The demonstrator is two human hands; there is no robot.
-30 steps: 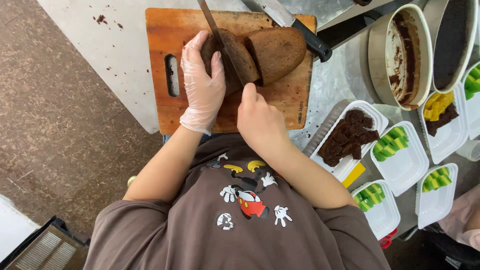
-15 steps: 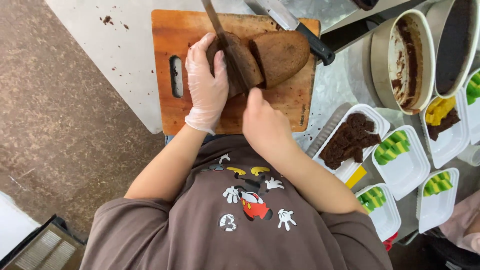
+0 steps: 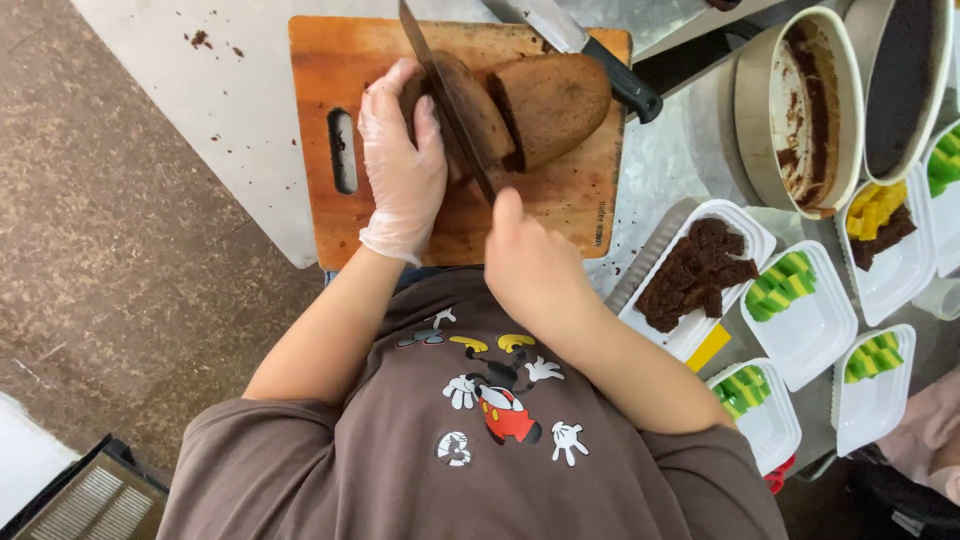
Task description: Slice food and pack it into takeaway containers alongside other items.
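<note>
The left hand, in a thin clear glove, has its fingers curled over the near-left end of a dark brown loaf, pressing it down onto the wooden cutting board; the bare right hand is clenched around the handle of a knife, whose blade stands on edge across the loaf just beside the gloved fingertips. The loaf lies toward the far right part of the board, already parted into a narrower piece under the glove and a larger rounded piece beyond the blade. It looks soft and crumbly rather than stiff, likely to squash or shed crumbs under a hard squeeze, so a broad, light hold across its top and side, as the glove has now, seems the safest grip. A second knife with a black handle rests across the board's far right corner. Off the board's right edge, on the metal counter, stand white trays: one heaped with dark slices, others holding green and yellow pieces, and beyond them a round pan smeared with brown. The knife handle is hidden inside the fist, the blade tip is cut off by the top edge, and how deep the blade sits cannot be told.
</note>
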